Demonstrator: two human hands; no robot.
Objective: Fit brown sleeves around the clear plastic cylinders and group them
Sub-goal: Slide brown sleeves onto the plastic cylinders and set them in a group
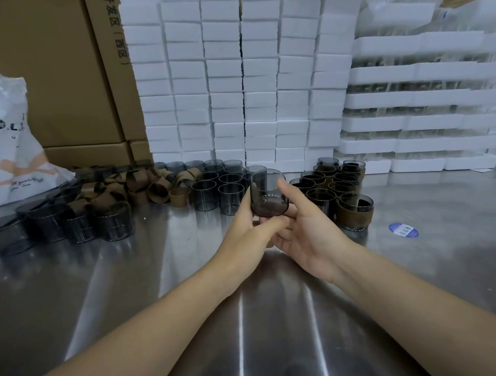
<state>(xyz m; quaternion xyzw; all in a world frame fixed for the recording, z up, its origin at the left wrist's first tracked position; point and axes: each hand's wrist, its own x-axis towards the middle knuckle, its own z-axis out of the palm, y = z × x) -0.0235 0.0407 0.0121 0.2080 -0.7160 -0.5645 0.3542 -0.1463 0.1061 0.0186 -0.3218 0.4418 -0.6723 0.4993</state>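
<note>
A bare smoky clear cylinder (268,194) is held above the steel table between both hands. My left hand (252,230) grips it from the left and below, thumb under its base. My right hand (306,225) holds it from the right, with the thumb on its side and fingers beneath. Loose brown sleeves (137,186) lie in a heap at the back left. Bare cylinders (218,186) stand in rows behind the hands, and more (56,223) stand at the left. Cylinders wearing brown sleeves (338,188) are grouped at the right.
The steel table (248,317) spreads toward me. Stacked white foam boxes (244,81) wall off the back, foam trays (426,98) at the right, cardboard cartons (63,76) and a white bag (5,137) at the left. A blue round sticker (403,231) lies on the table.
</note>
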